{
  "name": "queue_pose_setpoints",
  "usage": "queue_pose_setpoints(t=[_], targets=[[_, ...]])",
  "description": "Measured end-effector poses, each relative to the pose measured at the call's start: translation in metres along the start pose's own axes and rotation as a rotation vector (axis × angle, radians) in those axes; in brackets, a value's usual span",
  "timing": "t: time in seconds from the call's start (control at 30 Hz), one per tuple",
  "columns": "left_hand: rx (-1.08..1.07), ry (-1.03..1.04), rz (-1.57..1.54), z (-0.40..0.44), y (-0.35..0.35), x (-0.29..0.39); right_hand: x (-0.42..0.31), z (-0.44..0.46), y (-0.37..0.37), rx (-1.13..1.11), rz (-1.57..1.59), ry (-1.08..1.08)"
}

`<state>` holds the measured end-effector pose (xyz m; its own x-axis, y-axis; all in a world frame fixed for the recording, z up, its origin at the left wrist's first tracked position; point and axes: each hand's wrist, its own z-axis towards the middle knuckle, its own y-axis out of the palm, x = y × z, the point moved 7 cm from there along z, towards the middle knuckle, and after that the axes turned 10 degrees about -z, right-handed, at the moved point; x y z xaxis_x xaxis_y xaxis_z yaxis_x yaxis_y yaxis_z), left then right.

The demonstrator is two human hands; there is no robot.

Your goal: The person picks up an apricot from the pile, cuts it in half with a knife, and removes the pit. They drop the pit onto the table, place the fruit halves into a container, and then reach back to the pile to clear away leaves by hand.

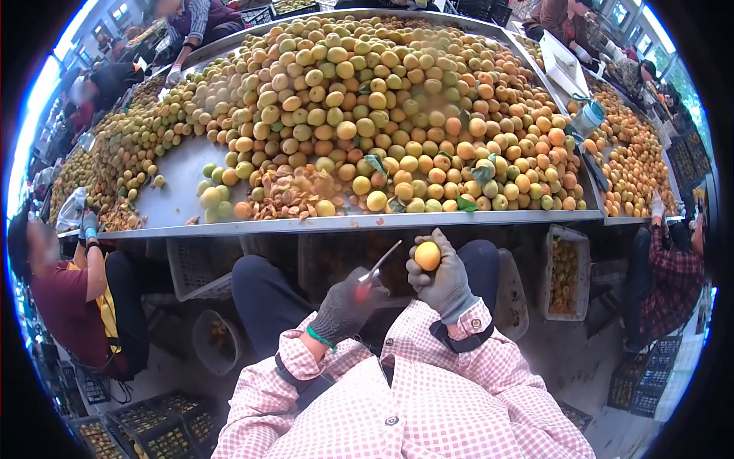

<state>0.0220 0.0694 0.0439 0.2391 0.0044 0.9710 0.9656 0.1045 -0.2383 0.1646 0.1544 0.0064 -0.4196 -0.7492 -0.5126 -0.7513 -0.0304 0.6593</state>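
Observation:
In the head view, my left hand (350,306), in a dark grey glove with a green cuff edge, is closed around a small knife (382,260). Its thin blade points up and to the right; a bit of red shows at the handle. My right hand (445,284), in a lighter grey glove, grips a yellow-orange apricot (427,256) with the fingers wrapped around it. The blade and this fruit are apart. Both hands are above my lap, just below the table's metal edge (344,223). On the table past them lie a heap of apricots (329,92) and a pile of cut pieces (294,195).
Under the table stand plastic crates (567,271) and a white bucket (215,342) holding some fruit. A bottle (587,118) and a white tray (562,65) are at the right. Co-workers sit on both sides, one in a maroon shirt (57,321). Dark crates (164,424) are behind left.

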Motion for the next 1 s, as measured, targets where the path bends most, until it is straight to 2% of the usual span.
queue_pose_setpoints(t=[0.03,0.1,0.17,0.23,0.3,0.33,0.37,0.43,0.47,0.53,0.6,0.67,0.7,0.77,0.9,0.97,1.0], targets=[[0.003,0.002,0.002,0.006,-0.003,0.011,0.005,0.000,0.002,-0.034,0.056,0.077],[-0.020,-0.074,0.040,0.015,-0.004,0.023,0.014,-0.001,0.009,-0.019,0.037,0.100],[-0.030,-0.081,0.002,0.020,-0.001,0.025,0.016,0.001,0.010,0.033,-0.239,-0.061],[-0.040,-0.092,-0.037,0.021,0.003,0.023,0.023,-0.001,0.011,0.011,-0.250,-0.065],[-0.058,-0.104,-0.006,0.021,0.007,0.019,0.017,-0.009,0.020,0.054,-0.546,-0.278],[-0.058,-0.105,-0.006,0.022,0.006,0.019,0.031,0.000,0.013,-0.046,-0.338,-0.177],[-0.074,-0.077,0.016,0.021,0.006,0.020,0.037,-0.001,0.001,-0.044,-0.337,-0.175],[-0.090,-0.050,0.037,0.021,0.006,0.023,0.002,-0.045,0.047,0.022,-1.512,-0.970],[-0.109,-0.056,0.096,0.021,0.005,0.027,0.000,-0.048,0.049,0.021,-1.512,-0.968],[-0.125,-0.065,0.157,0.020,0.005,0.030,0.006,-0.039,0.044,-0.063,-1.192,-0.669],[-0.131,0.040,0.214,0.017,0.010,0.039,0.003,-0.040,0.046,-0.059,-1.076,-0.647],[-0.094,0.053,0.207,0.018,0.010,0.041,0.005,-0.034,0.037,-0.012,-0.835,-0.538],[-0.053,0.066,0.202,0.019,0.007,0.044,0.005,-0.031,0.033,-0.010,-0.835,-0.536],[-0.061,0.086,0.181,0.020,0.006,0.049,-0.002,-0.044,0.051,-0.034,-1.415,-0.969],[-0.123,0.157,0.104,0.018,0.010,0.060,-0.010,-0.061,0.068,0.068,-1.408,-1.058],[-0.106,0.176,0.003,0.019,0.013,0.062,-0.014,-0.068,0.076,0.181,-1.456,-1.203],[-0.061,0.194,-0.095,0.019,0.013,0.060,-0.013,-0.058,0.072,0.193,-1.387,-0.990]])
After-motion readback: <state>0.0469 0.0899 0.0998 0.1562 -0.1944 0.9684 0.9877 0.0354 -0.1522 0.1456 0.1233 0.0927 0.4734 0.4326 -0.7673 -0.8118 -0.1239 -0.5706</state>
